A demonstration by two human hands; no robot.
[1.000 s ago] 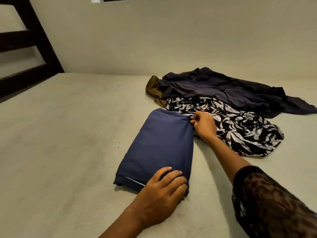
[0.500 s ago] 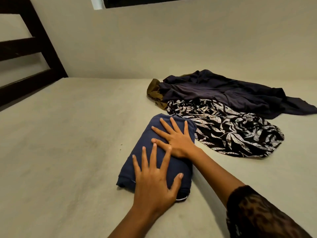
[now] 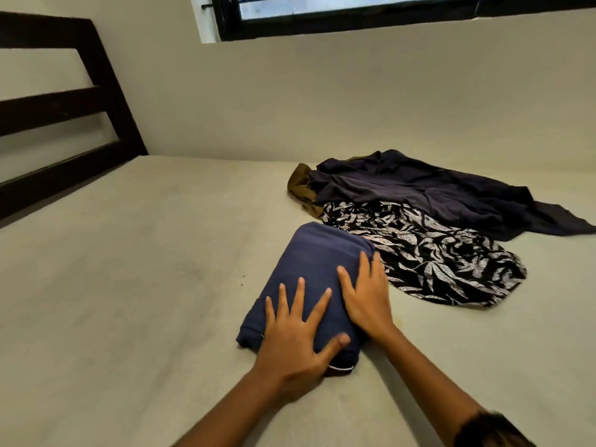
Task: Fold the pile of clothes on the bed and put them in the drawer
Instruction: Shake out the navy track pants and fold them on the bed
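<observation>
Navy-blue folded garment [image 3: 309, 262], a compact rectangular bundle, lies on the bed [image 3: 129, 285] directly in front of the person, its far right corner just beside the unfolded pile. Both grips are open. The left hand [image 3: 293, 343] presses flat on the near end with fingers spread. The right hand [image 3: 367, 298] lies flat along the right edge with fingers straight. Neither curls round the cloth. The pile shows 3 garments: a leaf-print garment [image 3: 435, 262] nearest, a dark navy garment [image 3: 419, 195] behind it, and an olive-brown garment [image 3: 300, 188] at the far left edge. Handling, as a judgement: the folded garment is light, soft and limp, and would likely sag or come unfolded if lifted by 1 edge. Take hold from beneath, 1 hand under each short end, thumbs on top, and keep it level. No drawer is in view.
</observation>
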